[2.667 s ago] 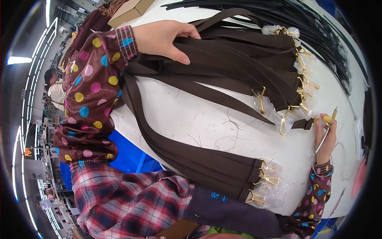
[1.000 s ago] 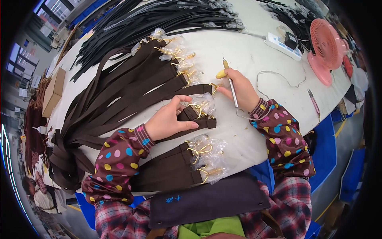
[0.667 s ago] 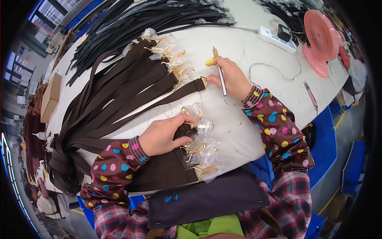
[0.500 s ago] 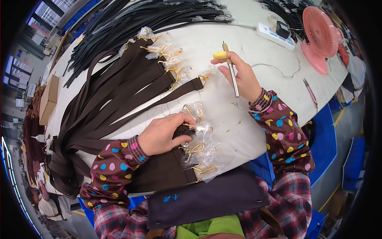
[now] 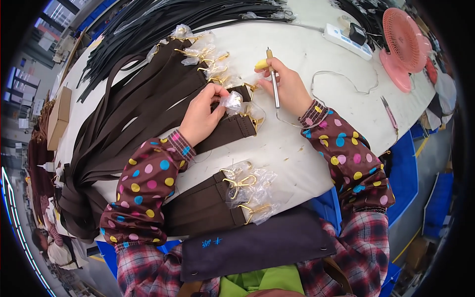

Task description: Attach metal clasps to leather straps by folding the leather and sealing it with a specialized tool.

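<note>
My left hand (image 5: 200, 114) is closed, its thumb and fingers pinching the end of a brown webbing strap by a clear plastic wrap (image 5: 232, 100). Just below its fingers another brown strap end (image 5: 236, 127) lies with stitching and a gold hook (image 5: 257, 123). My right hand (image 5: 292, 91) grips a slim pen-shaped tool (image 5: 274, 86), metal and tan, tip pointing up and away. A thin cord (image 5: 289, 121) runs from its lower end. Yellow covering (image 5: 261, 64) sits on the right index finger. The tool's tip is apart from the straps.
More brown straps (image 5: 133, 114) with plastic-wrapped gold hooks (image 5: 210, 64) fan across the white table (image 5: 307, 163). A second stack (image 5: 205, 205) lies near me. Black straps (image 5: 163, 24), a power strip (image 5: 346, 40), pink fan (image 5: 401, 42) and pink-handled tweezers (image 5: 390, 114) are farther off. Blue bins (image 5: 403, 173) stand at right.
My left hand has moved up and away from the near stack to the upper group, taking a strap along. My right hand with the pen-shaped tool has shifted slightly left.
</note>
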Demonstrator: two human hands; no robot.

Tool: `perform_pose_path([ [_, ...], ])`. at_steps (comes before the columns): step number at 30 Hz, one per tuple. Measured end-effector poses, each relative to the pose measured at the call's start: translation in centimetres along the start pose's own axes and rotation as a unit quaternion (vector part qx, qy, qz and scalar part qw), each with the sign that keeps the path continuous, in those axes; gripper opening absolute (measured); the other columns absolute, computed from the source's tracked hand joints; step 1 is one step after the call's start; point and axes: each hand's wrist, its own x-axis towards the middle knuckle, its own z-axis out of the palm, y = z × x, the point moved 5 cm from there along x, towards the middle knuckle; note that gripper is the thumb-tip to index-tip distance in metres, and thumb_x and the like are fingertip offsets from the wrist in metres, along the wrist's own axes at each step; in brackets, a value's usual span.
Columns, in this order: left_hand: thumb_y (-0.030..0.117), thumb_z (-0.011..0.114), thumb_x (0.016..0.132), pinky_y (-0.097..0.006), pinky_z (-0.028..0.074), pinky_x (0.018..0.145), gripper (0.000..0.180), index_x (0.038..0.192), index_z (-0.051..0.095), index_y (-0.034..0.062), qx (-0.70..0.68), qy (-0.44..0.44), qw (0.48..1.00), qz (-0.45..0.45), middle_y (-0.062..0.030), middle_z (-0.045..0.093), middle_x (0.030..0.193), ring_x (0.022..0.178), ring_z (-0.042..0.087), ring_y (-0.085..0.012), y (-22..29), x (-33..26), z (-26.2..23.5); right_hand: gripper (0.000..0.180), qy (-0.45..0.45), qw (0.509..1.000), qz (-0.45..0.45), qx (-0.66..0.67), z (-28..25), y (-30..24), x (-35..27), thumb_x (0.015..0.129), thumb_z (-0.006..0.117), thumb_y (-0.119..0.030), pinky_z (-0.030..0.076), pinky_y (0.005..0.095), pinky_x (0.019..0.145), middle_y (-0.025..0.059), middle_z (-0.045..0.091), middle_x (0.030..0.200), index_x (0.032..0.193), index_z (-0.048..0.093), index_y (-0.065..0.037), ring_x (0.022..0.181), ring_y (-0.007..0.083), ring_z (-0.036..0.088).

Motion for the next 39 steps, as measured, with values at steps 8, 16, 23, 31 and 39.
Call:
perform_pose_path([
  [8, -0.003, 0.059, 0.079, -0.035, 0.049, 0.073, 0.027, 0.104, 0.052, 0.0058, 0.326, 0.058, 0.937, 0.108, -0.0103, 0.058, 0.099, 0.087, 0.061, -0.0276, 0.6, -1.4, -2.5, 0.025, 0.030, 0.998, -0.052, -0.019, 3.3, -0.1, 2.6, 0.083, 0.064, -0.006, 0.051, 0.0299, 0.073, 0.0092, 0.064, 0.091, 0.105, 0.053, -0.004, 0.082, 0.0184, 0.062],
  [16, 0.003, 0.068, 0.075, -0.033, 0.048, 0.080, 0.036, 0.109, 0.055, 0.0051, 0.302, 0.084, 0.938, 0.148, -0.0109, 0.054, 0.107, 0.094, 0.057, -0.0289, 2.3, -4.0, -3.8, 0.024, 0.081, 0.994, -0.028, -0.067, -0.7, 2.0, 2.9, 0.079, 0.066, -0.010, 0.049, 0.0349, 0.069, 0.0091, 0.063, 0.087, 0.100, 0.054, -0.006, 0.079, 0.0273, 0.062],
  [23, 0.018, 0.074, 0.076, -0.032, 0.050, 0.073, 0.037, 0.107, 0.058, 0.0056, 0.399, 0.054, 0.912, 0.074, -0.0108, 0.060, 0.099, 0.087, 0.060, -0.0254, 2.4, -4.1, -3.2, 0.036, 0.061, 0.993, -0.074, -0.065, -2.0, -2.8, -1.5, 0.076, 0.074, -0.016, 0.048, 0.0306, 0.076, 0.0059, 0.062, 0.092, 0.106, 0.056, -0.008, 0.084, 0.0222, 0.060],
  [31, 0.010, 0.073, 0.076, -0.027, 0.047, 0.061, 0.020, 0.090, 0.061, 0.0037, 0.257, 0.133, 0.957, 0.034, -0.0061, 0.058, 0.077, 0.065, 0.056, -0.0161, 5.2, -3.0, -6.0, 0.047, -0.078, 0.974, -0.175, -0.117, 1.4, -5.2, -4.3, 0.067, 0.081, -0.022, 0.043, 0.0326, 0.079, 0.0072, 0.061, 0.096, 0.103, 0.055, -0.007, 0.088, 0.0240, 0.056],
  [39, 0.007, 0.070, 0.078, -0.030, 0.050, 0.066, 0.030, 0.104, 0.055, 0.0060, 0.267, 0.109, 0.955, 0.066, -0.0077, 0.056, 0.094, 0.077, 0.059, -0.0191, 4.4, -3.1, -5.5, 0.038, -0.041, 0.970, -0.196, -0.141, 1.5, -5.0, -3.0, 0.067, 0.079, -0.016, 0.040, 0.0335, 0.072, 0.0063, 0.057, 0.081, 0.096, 0.056, -0.008, 0.077, 0.0254, 0.054],
])
